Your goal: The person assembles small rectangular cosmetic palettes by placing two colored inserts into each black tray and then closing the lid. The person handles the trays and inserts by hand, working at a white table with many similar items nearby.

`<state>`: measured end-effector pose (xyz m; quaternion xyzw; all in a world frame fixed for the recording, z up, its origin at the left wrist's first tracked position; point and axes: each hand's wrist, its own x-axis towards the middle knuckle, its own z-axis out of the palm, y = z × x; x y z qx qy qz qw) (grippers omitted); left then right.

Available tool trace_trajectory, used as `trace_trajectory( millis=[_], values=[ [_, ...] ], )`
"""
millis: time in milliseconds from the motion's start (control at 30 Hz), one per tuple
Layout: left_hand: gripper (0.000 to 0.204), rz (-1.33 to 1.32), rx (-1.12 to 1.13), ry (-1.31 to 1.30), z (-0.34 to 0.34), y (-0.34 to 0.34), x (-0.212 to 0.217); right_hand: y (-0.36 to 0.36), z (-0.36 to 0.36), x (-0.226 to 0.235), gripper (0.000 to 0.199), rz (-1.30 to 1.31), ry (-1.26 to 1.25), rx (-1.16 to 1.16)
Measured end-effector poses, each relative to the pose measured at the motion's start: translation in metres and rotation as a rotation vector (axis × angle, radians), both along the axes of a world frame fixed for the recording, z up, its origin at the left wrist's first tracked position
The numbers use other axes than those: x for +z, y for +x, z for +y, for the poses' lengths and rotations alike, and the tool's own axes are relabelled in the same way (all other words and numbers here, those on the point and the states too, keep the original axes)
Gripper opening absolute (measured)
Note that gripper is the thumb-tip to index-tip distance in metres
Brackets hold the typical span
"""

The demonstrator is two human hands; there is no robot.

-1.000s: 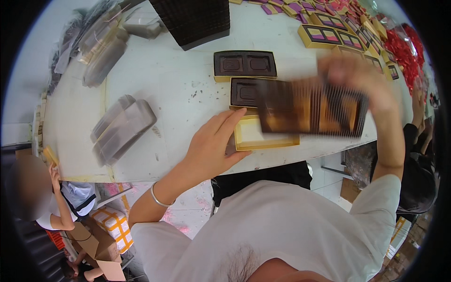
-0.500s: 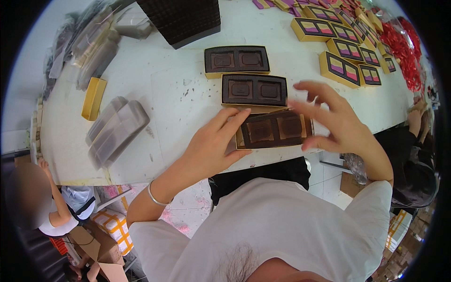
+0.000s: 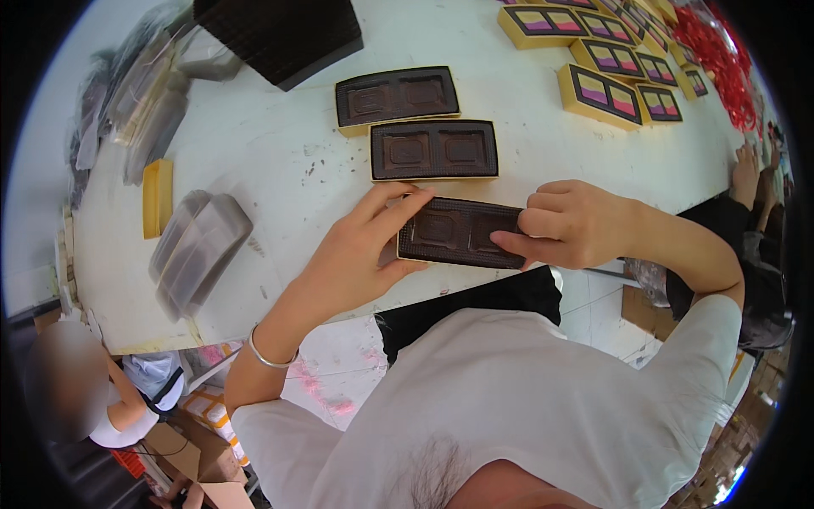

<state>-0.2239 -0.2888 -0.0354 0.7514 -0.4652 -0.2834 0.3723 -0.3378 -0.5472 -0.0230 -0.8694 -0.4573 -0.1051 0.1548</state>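
The dark 2-well tray (image 3: 459,232) lies between both hands (image 3: 572,225), touching each.

Packing wkshp: lg table (image 3: 526,127), bx rows (image 3: 602,96), ctns (image 3: 208,462).

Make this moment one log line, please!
left hand: gripping left end of dark two-well tray | right hand: touching its right side | beyond: two gold boxes holding dark trays

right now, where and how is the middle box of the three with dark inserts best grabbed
Probably by the short left and right ends of the middle box, from above: it lies flat with both ends exposed, while the far box crowds its far side.
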Motion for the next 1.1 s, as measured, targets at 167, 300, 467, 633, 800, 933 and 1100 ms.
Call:
trace_trajectory(
  millis=[167, 300, 467, 633, 800, 933, 1100],
  values=[
    [0.073, -0.014, -0.008, -0.035, -0.001, 0.004, -0.003, -0.006, 0.004, -0.005, 0.038, 0.092, 0.106, -0.065],
    [0.070, -0.040, -0.032, -0.026, -0.002, 0.005, 0.000, -0.013, -0.002, 0.003, 0.033, 0.484, 0.278, -0.137],
    [0.072, -0.052, -0.029, -0.025, -0.002, 0.006, 0.000, 0.003, -0.001, 0.011, 0.027, 0.065, 0.048, 0.002],
    [0.073, -0.105, 0.018, -0.085, 0.004, 0.006, -0.007, 0.008, -0.004, -0.007, 0.021, 0.294, 0.067, -0.080],
    [0.071, -0.139, 0.014, -0.053, 0.004, 0.005, -0.004, 0.010, -0.004, 0.001, 0.015, 0.291, 0.115, -0.055],
    [0.072, -0.187, 0.009, -0.090, 0.001, 0.002, -0.008, 0.003, 0.010, -0.022, 0.012, 0.336, 0.316, -0.167],
    [0.067, -0.494, -0.032, -0.213, 0.001, 0.008, -0.017, 0.020, 0.007, 0.004, 0.009, 0.367, 0.311, -0.259]
  ],
)
